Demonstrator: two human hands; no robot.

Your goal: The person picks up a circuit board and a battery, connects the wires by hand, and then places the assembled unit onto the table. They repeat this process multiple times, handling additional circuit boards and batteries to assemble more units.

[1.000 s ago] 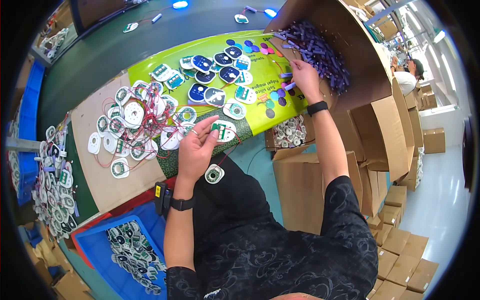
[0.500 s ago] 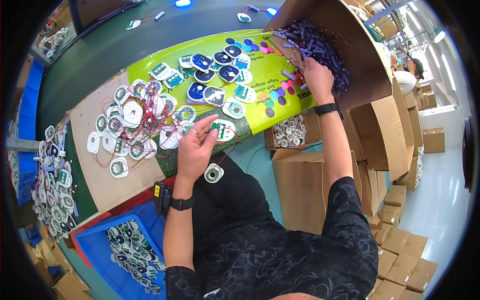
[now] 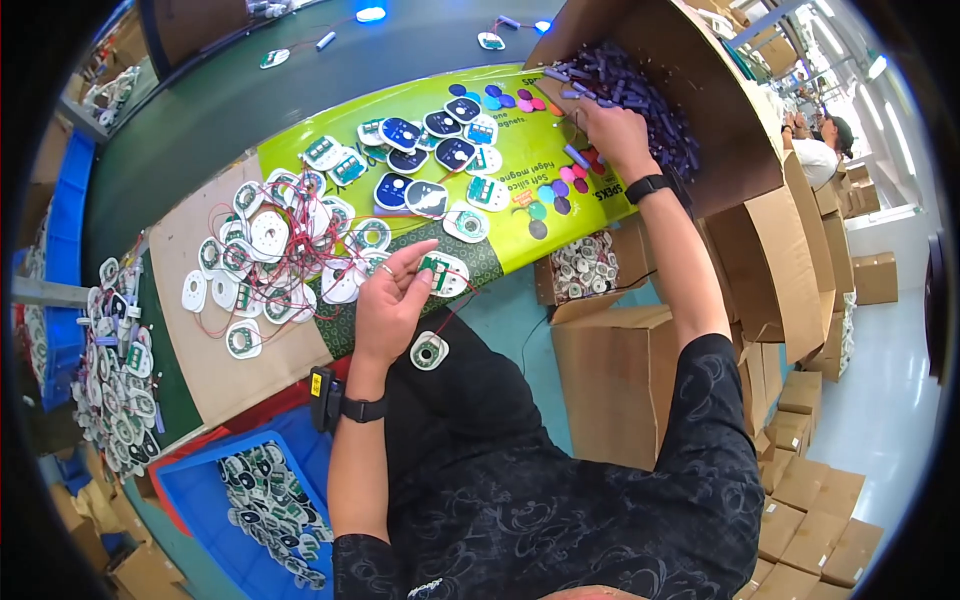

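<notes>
My left hand [image 3: 388, 312] pinches the edge of a white circuit board [image 3: 452, 274] with green parts, above my lap. From its red wires a white ring-shaped board [image 3: 429, 350] hangs down. My right hand [image 3: 618, 138] reaches to the open front of a cardboard box, fingers closed together; whatever they grip is too small to make out. Inside the box lies a heap of purple cylindrical batteries [image 3: 650, 105]. Just below my right hand, one loose purple battery [image 3: 577, 156] rests on the green-yellow printed sheet [image 3: 530, 240].
Wired white boards [image 3: 268, 235] lie tangled on the table's left, beside dark-blue-faced boards [image 3: 400, 135]. A conveyor belt [image 3: 210, 120] runs behind, carrying wired pieces. A blue bin [image 3: 190, 500] of boards stands lower left. Cardboard boxes [image 3: 615, 385] stack up on the right.
My right hand has shifted left along the front of the battery box. The left hand keeps its pinch on the circuit board, nearly in place. The view has tilted slightly.
</notes>
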